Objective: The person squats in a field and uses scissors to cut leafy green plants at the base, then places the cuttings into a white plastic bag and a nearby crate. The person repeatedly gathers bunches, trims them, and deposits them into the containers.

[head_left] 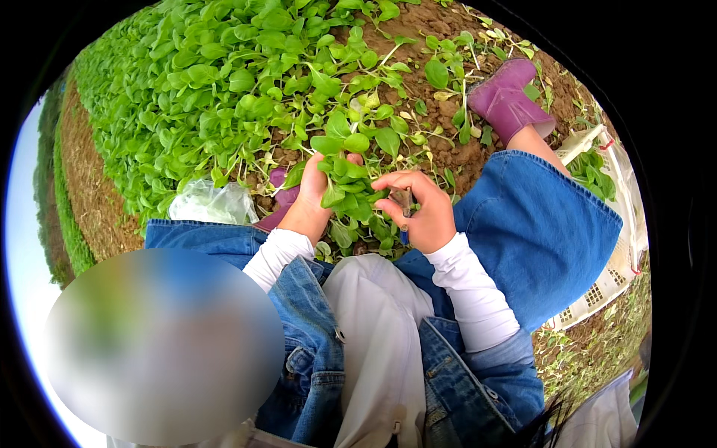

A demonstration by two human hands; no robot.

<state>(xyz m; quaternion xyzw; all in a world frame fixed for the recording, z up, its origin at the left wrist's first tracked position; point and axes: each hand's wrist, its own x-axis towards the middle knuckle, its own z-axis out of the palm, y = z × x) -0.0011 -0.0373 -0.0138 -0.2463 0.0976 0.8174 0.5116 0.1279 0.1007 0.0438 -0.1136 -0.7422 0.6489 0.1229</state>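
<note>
My left hand (pixel 315 193) is closed around a bunch of leafy green plants (pixel 348 182) in front of my lap; part of its fingers is hidden behind the leaves. Just right of the bunch, my right hand (pixel 421 211) holds a small metal blade (pixel 402 200) against its palm, and a blue bit shows below it. The thumb and forefinger of that hand are at the edge of the leaves. More cut or loose greens (pixel 386 232) lie below the bunch, between my knees.
Dense leafy greens (pixel 196 101) grow ahead and left. Brown soil (pixel 437 123) with scattered leaves lies ahead right. A clear plastic bag (pixel 213 203) is by my left knee. A white plastic crate (pixel 602 288) holding greens stands beyond my right knee. My purple boot (pixel 507 101) rests on soil.
</note>
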